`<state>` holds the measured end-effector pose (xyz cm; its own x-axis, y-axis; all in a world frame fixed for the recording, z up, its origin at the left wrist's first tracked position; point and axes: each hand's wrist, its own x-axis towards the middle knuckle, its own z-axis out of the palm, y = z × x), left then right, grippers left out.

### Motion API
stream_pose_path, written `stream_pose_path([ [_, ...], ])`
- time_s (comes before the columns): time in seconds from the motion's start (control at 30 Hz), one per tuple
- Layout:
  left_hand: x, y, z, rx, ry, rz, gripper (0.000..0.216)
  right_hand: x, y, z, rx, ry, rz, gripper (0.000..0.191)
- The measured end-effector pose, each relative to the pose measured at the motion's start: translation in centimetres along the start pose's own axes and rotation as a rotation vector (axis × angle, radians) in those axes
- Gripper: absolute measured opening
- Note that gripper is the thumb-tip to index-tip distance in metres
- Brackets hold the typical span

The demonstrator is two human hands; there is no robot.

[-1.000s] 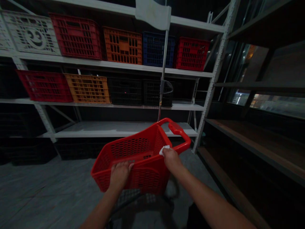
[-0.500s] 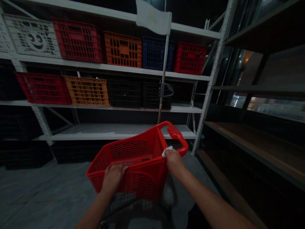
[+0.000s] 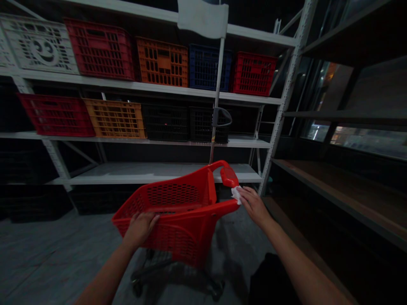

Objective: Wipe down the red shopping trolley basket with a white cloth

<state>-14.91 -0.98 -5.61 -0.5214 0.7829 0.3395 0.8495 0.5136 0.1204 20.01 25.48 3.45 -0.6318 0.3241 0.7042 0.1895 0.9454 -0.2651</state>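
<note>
A red plastic shopping cart [image 3: 197, 224] stands in front of me, its handle end to the right. My left hand [image 3: 140, 228] grips the near rim of its basket, fingers curled over the edge. At the handle's near corner, my right hand [image 3: 252, 204] presses a crumpled white cloth or tissue [image 3: 236, 194] against the red plastic. Part of that cloth is hidden under the fingers. A grey pole [image 3: 218, 91] with a white flag [image 3: 203, 18] rises behind the handle.
White metal shelving [image 3: 178, 87] spans the back, holding a white crate [image 3: 40, 46], an orange crate [image 3: 163, 62], a blue crate [image 3: 210, 67] and several others. Wooden-decked shelves [image 3: 337, 182] run along the right. Caster wheels [image 3: 137, 288] under the cart rest on the grey floor [image 3: 63, 250].
My right hand has slid the white cloth from the rim beside the basket rightward to the handle's corner. My left hand has moved slightly left along the rim.
</note>
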Motion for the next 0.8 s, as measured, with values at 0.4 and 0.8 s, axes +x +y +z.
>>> stream_pose_path([
  [0.4,-0.8,17.7,-3.2,-0.245,0.262,0.209,0.039,-0.5,-4.5,2.4,0.174,0.023,-0.186,0.029],
  [0.8,-1.7,16.2,-4.5,-0.294,0.314,0.171,0.033,1.8,-4.1,3.7,0.166,0.012,-0.206,0.028],
])
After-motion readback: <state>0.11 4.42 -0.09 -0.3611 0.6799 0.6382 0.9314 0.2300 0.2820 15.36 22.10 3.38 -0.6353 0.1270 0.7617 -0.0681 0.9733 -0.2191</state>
